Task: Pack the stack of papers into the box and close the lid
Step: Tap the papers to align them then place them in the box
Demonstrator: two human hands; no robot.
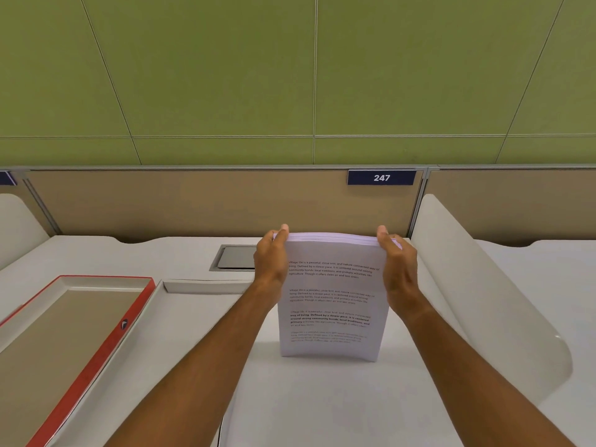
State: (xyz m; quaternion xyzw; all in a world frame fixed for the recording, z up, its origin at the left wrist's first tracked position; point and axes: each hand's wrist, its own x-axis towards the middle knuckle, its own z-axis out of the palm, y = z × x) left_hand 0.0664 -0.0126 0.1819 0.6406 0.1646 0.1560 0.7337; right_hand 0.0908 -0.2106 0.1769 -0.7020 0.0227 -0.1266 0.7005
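A stack of white printed papers (330,298) stands upright on its bottom edge on the white desk (322,398), its text facing me. My left hand (271,259) grips the stack's upper left edge and my right hand (396,266) grips its upper right edge. To the left lies a red-rimmed lid (80,333), inside up. Beside it, partly hidden under my left forearm, is the open white box (206,285).
A grey cable hatch (235,257) is set in the desk behind the papers. A curved white divider (483,301) rises on the right, another at the far left. A beige partition with a "247" label (381,177) closes the back.
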